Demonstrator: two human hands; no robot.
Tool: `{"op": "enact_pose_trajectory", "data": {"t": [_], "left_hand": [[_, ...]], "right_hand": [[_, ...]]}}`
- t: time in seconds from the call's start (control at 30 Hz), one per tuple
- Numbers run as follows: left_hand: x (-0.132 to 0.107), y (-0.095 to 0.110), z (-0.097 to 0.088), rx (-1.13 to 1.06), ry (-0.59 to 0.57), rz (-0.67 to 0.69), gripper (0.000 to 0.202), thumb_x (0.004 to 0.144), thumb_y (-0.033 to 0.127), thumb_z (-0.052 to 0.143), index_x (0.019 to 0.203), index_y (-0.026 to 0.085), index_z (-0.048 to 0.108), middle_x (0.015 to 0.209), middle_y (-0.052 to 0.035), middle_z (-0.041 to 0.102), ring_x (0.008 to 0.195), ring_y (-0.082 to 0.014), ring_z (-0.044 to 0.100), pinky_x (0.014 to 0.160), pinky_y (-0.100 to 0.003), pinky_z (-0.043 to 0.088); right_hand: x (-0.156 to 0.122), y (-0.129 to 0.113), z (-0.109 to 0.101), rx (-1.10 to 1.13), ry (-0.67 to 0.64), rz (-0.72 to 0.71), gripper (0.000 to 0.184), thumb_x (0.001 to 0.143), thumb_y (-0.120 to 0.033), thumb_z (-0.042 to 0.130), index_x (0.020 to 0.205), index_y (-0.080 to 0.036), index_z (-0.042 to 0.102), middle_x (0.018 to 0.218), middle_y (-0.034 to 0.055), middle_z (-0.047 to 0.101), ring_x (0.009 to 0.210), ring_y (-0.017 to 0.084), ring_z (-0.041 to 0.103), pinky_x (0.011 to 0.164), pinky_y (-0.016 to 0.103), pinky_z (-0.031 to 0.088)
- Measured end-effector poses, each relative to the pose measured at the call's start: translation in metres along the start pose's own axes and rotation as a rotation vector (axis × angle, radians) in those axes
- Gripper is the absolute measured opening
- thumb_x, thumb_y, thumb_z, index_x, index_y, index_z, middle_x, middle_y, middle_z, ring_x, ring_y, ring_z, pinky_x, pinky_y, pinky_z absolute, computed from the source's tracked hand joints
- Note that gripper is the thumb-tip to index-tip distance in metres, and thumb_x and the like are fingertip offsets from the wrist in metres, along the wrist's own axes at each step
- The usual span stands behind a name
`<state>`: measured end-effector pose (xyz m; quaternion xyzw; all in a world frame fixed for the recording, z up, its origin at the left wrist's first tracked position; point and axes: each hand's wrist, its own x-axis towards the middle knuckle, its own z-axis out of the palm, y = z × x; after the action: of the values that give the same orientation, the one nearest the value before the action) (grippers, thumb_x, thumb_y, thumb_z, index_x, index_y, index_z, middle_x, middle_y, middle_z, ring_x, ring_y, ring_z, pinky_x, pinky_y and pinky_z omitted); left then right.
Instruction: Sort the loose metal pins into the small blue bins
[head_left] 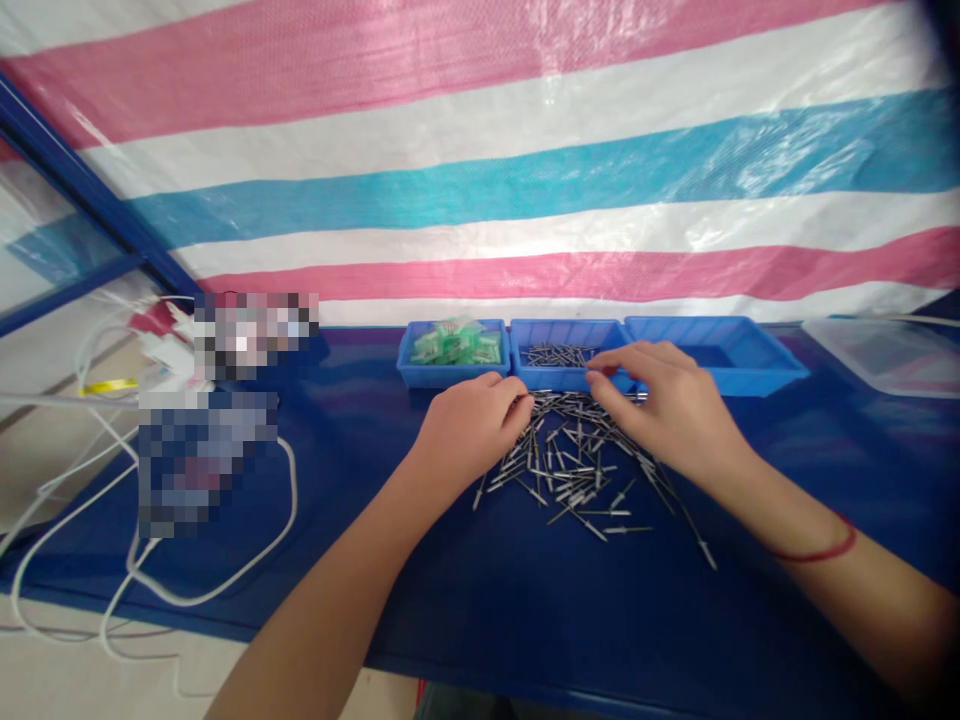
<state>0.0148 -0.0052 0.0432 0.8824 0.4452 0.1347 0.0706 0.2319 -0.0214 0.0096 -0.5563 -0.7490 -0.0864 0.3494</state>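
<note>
A loose pile of pop rivets (577, 465), silver with thin stems, lies spread on the blue table. At the pile's back left is my left hand (480, 420), its fingers curled in and closed; what they hold, if anything, is hidden. My right hand (667, 405) hovers over the right side of the pile, with thumb and index fingertip brought close together in a pinch at the front rim of the middle blue bin (536, 378). Nothing can be made out between those fingertips. More rivets (559, 355) lie inside that bin.
To the left, a blue bin (450, 376) holds small green-and-clear packets (457, 343). Another blue bin (757, 370) stands right, beside a clear plastic lid (885, 355). White cables (292, 490) and blurred items occupy the table's left. A striped sheet (480, 190) hangs behind.
</note>
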Motion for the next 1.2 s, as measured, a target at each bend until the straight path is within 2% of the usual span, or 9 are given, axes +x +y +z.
{"op": "enact_pose_trajectory", "data": {"t": [0.2, 0.37, 0.5, 0.7, 0.83, 0.97, 1.07, 1.2], "left_hand": [[-0.001, -0.004, -0.002, 0.072, -0.112, -0.037, 0.031, 0.094, 0.039, 0.039, 0.095, 0.023, 0.065, 0.089, -0.0033, 0.066, 0.079, -0.0196, 0.063, 0.06, -0.027, 0.04], [-0.001, -0.007, 0.0, 0.082, -0.167, -0.049, 0.031, 0.093, 0.041, 0.04, 0.098, 0.023, 0.065, 0.093, -0.0047, 0.067, 0.084, -0.0211, 0.063, 0.064, -0.027, 0.043], [-0.001, -0.01, 0.0, 0.076, -0.18, -0.053, 0.03, 0.092, 0.042, 0.042, 0.098, 0.024, 0.066, 0.093, -0.0048, 0.067, 0.081, -0.0211, 0.063, 0.065, -0.028, 0.044], [0.0, -0.018, -0.004, 0.055, -0.225, -0.063, 0.023, 0.089, 0.034, 0.048, 0.093, 0.023, 0.068, 0.091, -0.0043, 0.069, 0.081, -0.021, 0.063, 0.069, -0.029, 0.045], [0.002, -0.024, -0.003, 0.057, -0.253, -0.086, 0.021, 0.086, 0.028, 0.051, 0.097, 0.024, 0.068, 0.098, -0.0042, 0.069, 0.085, -0.0207, 0.064, 0.071, -0.028, 0.046], [0.005, -0.022, 0.002, 0.07, -0.223, -0.046, 0.021, 0.088, 0.024, 0.048, 0.098, 0.024, 0.067, 0.098, -0.0041, 0.067, 0.088, -0.0198, 0.063, 0.075, -0.029, 0.047], [0.008, -0.017, 0.011, 0.071, -0.131, 0.01, 0.024, 0.093, 0.026, 0.042, 0.099, 0.023, 0.066, 0.097, -0.0047, 0.064, 0.086, -0.0184, 0.062, 0.077, -0.029, 0.047], [0.013, -0.01, 0.027, 0.056, -0.007, 0.197, 0.029, 0.095, 0.025, 0.04, 0.108, 0.02, 0.065, 0.106, -0.0075, 0.061, 0.094, -0.0189, 0.057, 0.086, -0.032, 0.045]], "right_hand": [[-0.023, 0.003, 0.006, 0.115, -0.072, 0.033, 0.014, 0.087, -0.027, 0.054, 0.085, -0.02, 0.066, 0.086, 0.0049, 0.07, 0.083, 0.022, 0.063, 0.077, 0.036, 0.047], [-0.028, 0.009, 0.008, 0.164, -0.112, 0.013, 0.015, 0.087, -0.028, 0.054, 0.083, -0.021, 0.066, 0.086, 0.0052, 0.071, 0.084, 0.022, 0.063, 0.077, 0.036, 0.048], [-0.028, 0.005, 0.004, 0.199, -0.142, 0.003, 0.013, 0.087, -0.025, 0.054, 0.083, -0.021, 0.066, 0.085, 0.0053, 0.071, 0.083, 0.022, 0.063, 0.076, 0.037, 0.048], [-0.026, 0.002, 0.0, 0.232, -0.172, 0.002, 0.015, 0.087, -0.02, 0.053, 0.078, -0.022, 0.064, 0.085, 0.004, 0.071, 0.08, 0.021, 0.063, 0.077, 0.037, 0.047], [-0.026, 0.003, 0.0, 0.231, -0.18, 0.003, 0.013, 0.086, -0.021, 0.053, 0.08, -0.021, 0.065, 0.086, 0.0048, 0.071, 0.083, 0.022, 0.062, 0.078, 0.036, 0.047], [-0.027, 0.002, 0.0, 0.231, -0.184, -0.008, 0.013, 0.086, -0.02, 0.053, 0.081, -0.021, 0.065, 0.087, 0.0052, 0.071, 0.084, 0.022, 0.061, 0.078, 0.036, 0.046], [-0.026, 0.002, -0.001, 0.214, -0.172, 0.002, 0.014, 0.086, -0.02, 0.052, 0.08, -0.021, 0.065, 0.086, 0.005, 0.07, 0.083, 0.021, 0.062, 0.078, 0.035, 0.046], [-0.024, 0.01, -0.006, 0.141, -0.083, 0.102, 0.014, 0.084, -0.02, 0.052, 0.08, -0.02, 0.065, 0.083, 0.0056, 0.07, 0.08, 0.023, 0.062, 0.075, 0.036, 0.047]]}}
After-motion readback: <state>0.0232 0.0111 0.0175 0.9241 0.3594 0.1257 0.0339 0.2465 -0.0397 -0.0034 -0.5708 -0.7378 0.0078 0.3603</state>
